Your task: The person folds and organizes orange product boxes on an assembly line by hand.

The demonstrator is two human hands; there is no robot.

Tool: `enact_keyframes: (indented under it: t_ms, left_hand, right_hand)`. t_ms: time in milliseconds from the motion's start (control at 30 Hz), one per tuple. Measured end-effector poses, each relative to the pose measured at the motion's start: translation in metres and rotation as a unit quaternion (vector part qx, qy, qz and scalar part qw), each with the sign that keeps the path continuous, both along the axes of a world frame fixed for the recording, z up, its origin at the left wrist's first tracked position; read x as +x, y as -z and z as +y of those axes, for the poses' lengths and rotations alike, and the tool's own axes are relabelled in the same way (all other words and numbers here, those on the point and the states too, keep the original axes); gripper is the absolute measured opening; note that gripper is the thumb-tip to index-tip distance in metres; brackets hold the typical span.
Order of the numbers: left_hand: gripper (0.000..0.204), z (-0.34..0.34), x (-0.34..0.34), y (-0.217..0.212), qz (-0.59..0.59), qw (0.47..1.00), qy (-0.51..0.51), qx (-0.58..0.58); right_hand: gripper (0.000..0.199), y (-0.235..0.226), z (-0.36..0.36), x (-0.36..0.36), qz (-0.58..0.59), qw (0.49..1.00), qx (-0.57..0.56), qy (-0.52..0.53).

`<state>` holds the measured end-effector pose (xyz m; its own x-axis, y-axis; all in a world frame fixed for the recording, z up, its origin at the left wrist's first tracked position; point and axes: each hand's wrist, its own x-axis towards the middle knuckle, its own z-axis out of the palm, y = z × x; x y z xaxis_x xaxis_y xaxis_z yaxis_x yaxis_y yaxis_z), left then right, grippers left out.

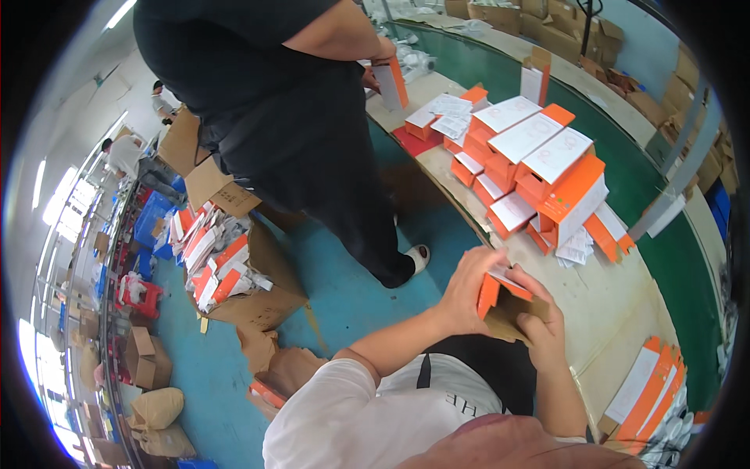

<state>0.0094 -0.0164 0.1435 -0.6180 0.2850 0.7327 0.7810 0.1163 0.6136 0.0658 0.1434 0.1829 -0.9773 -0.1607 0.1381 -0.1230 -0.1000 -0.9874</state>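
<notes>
Between my two hands is a small orange-and-white carton (508, 307), its open end showing brown cardboard inside. My left hand (467, 291) wraps round its left side, fingers over the top edge. On the opposite side my right hand (544, 324) grips it, with the thumb at the open end. The carton is held above my lap, beside the table edge. Just beyond it, a pile of similar orange-and-white boxes (539, 156) lies on the table (617, 301), with folded white leaflets (576, 248) among them.
A co-worker in dark clothes (305, 156) stands ahead on the left, holding another box (391, 84). A large carton full of orange-and-white packs (266, 293) stands on the blue floor. Flat orange-and-white cartons (644, 391) lie at the near right. A green conveyor belt (625, 164) runs behind the table.
</notes>
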Motion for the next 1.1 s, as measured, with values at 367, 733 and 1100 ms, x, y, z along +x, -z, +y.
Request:
enact_keyframes:
  t_ms: [367, 733, 1100]
  left_hand:
    - [0.041, 0.014, -0.030, -0.010, -0.247, 0.945, 0.018, 0.214]
    - [0.082, 0.020, -0.168, -0.057, -0.478, 0.858, 0.184, 0.025]
    - [0.072, 0.011, -0.157, -0.066, -0.431, 0.891, 0.125, 0.073]
  right_hand:
    - [0.060, -0.005, -0.017, -0.058, 0.224, 0.969, -0.092, 0.053]
    - [0.051, -0.057, 0.079, -0.188, 0.280, 0.728, 0.596, 0.193]
    - [0.044, -0.043, 0.080, -0.201, 0.279, 0.759, 0.560, 0.179]
